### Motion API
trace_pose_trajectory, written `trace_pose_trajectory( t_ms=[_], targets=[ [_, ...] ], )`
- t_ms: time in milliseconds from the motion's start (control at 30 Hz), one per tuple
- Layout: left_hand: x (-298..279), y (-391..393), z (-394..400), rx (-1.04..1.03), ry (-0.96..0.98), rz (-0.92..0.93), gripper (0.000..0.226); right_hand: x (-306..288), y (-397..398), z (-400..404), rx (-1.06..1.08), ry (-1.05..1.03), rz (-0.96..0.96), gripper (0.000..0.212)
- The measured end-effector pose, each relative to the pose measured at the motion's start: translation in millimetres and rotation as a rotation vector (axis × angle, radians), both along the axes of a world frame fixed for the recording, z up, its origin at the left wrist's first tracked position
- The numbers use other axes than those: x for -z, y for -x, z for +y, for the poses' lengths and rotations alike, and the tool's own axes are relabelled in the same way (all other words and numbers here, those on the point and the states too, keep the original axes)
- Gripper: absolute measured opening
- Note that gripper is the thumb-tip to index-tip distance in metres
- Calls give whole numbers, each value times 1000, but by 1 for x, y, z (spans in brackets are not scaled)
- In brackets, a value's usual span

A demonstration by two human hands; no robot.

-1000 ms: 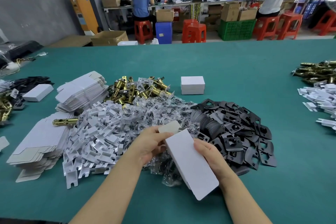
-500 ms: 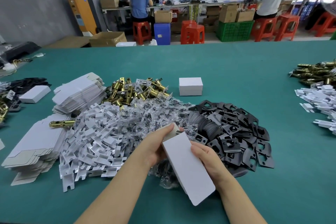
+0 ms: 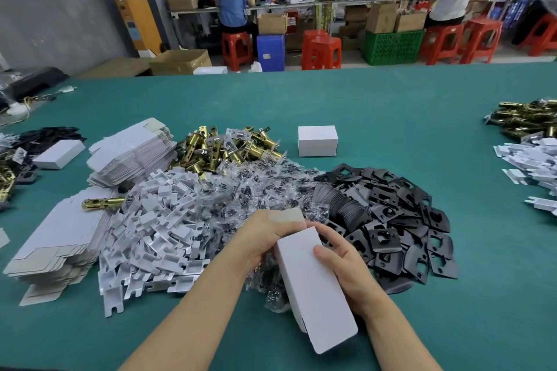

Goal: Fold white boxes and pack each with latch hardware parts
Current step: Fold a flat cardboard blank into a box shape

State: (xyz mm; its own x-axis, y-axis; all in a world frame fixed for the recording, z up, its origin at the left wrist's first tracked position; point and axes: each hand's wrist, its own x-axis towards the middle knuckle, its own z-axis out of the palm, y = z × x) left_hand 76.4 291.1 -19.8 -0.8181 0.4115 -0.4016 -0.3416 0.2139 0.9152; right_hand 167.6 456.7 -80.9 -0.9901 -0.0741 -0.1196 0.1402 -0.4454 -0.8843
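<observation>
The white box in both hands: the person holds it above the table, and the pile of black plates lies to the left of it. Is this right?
Not quite. The head view shows the left hand and right hand holding the white box above the table, but the pile of black plates lies to the right of it, not the left.

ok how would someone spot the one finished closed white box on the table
Start from the green table and find the pile of brass latches near its middle. Just right of that pile, beyond the heap of black plates, sits the closed white box. It stands alone on bare table, fully formed, unlike the flat blanks stacked to the left.
</observation>
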Motion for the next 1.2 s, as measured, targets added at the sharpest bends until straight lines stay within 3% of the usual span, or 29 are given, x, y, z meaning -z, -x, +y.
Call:
trace_pose_trajectory(
  t_ms=[200,300,467,600,733,833,1033,1200],
  targets=[
    [-5,1,0,77,213,91,33,0,2,0,67,-52,-24,55],
    [-11,-1,-4,166,217,130,51,1,3,1,118,-41,-15,47],
    [-12,-4,-14,223,143,120,36,-1,3,2,114,-94,-6,45],
    [-7,-3,-14,115,-50,-100,38,-1,3,2,124,-69,-1,42],
    [0,-2,-15,118,-77,-107,17,1,4,1,128,-70,0,40],
    [0,-2,-16,124,-102,-101,16,3,4,2,126,-90,-2,40],
    [-3,-8,-17,151,14,136,22,5,4,1,141,-102,7,35],
    [-15,-15,-16,400,134,336,29,4,4,0,171,-132,16,41]
  ],
)
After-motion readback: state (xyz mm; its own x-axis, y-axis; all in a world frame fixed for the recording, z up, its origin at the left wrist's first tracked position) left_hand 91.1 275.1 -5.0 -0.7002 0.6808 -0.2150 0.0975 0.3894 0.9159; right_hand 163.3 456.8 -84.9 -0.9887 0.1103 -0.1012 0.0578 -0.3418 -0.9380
